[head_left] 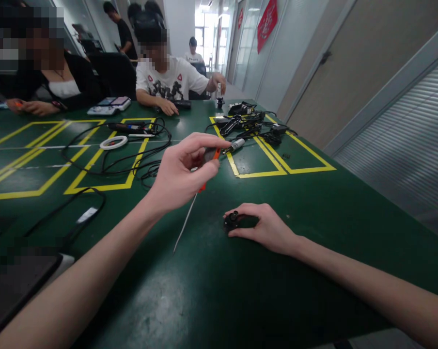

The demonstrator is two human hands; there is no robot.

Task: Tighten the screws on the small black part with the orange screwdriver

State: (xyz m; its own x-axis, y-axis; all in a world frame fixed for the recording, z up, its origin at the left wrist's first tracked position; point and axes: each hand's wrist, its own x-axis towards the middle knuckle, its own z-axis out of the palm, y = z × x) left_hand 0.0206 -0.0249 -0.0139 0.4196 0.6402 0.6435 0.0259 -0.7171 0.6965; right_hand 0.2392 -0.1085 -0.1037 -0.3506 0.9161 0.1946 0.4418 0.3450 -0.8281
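With both forearms (106,261) extended over the green table (204,305), the left hand (184,167) is raised above it, fingers (208,141) bent in a grip, and the right hand (270,228) pinches low near its surface.

Ring (122,140) left of cable heap (253,127) on table (313,213), both beyond small part (231,223).

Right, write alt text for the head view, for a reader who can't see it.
The left hand holds a thin-shafted orange and grey tool, tip down, while the right hand pinches a small black part at a green table. Beyond lie black cables and yellow tape outlines; a person in a white T-shirt sits across the table.
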